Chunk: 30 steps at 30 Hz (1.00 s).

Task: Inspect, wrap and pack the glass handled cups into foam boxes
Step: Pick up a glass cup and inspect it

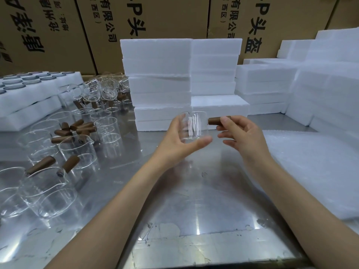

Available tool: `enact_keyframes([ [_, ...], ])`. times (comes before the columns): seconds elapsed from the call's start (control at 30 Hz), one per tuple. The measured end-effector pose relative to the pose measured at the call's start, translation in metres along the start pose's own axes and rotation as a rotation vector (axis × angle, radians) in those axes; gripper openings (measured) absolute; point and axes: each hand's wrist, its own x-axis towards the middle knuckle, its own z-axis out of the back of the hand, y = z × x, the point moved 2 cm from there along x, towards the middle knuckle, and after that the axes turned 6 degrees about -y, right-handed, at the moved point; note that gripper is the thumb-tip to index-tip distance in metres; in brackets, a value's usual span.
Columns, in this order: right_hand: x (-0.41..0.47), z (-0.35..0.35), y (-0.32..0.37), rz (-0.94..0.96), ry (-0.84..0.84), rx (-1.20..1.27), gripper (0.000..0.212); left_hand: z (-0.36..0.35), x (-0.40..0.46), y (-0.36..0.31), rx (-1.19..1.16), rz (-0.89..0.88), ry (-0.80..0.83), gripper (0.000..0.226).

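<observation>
I hold one clear glass cup [195,126] above the middle of the steel table [194,191]. My left hand [180,138] cups its body from the left and below, thumb under the base. My right hand [240,133] pinches its brown wooden handle [214,120], which points right. Several more glass cups with wooden handles [64,152] stand and lie on the left of the table. White foam boxes [157,74] are stacked behind the held cup.
More foam boxes [264,84] pile up at the back right. A stack of white foam wrap sheets [314,171] lies at the right. A foam tray of round lids [23,84] sits far left. Cardboard cartons [136,20] form the back wall.
</observation>
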Motion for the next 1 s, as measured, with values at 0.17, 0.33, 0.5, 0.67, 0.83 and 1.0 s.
enact_keyframes([
  [0.17, 0.003, 0.003, -0.002, -0.032, -0.027, 0.051, 0.010, 0.007, -0.001, -0.002, 0.164, -0.195, -0.080, 0.102],
  [0.33, 0.005, 0.004, -0.004, -0.048, -0.023, 0.082, 0.009, 0.014, 0.003, -0.004, 0.172, -0.254, -0.110, 0.072],
  [0.5, 0.005, 0.001, -0.008, -0.159, 0.090, 0.062, 0.028, 0.013, 0.001, -0.008, 0.194, -0.318, -0.204, 0.066],
  [0.67, -0.005, -0.013, -0.017, -0.206, 0.314, -0.067, 0.066, 0.009, -0.004, -0.014, 0.239, -0.442, -0.233, 0.065],
  [0.83, -0.002, -0.011, -0.015, -0.247, 0.349, -0.013, 0.051, 0.005, -0.007, -0.016, 0.239, -0.444, -0.174, 0.076],
  [1.0, 0.000, -0.007, -0.010, -0.423, 0.418, 0.247, 0.043, 0.004, -0.008, -0.014, 0.168, -0.353, -0.144, 0.088],
])
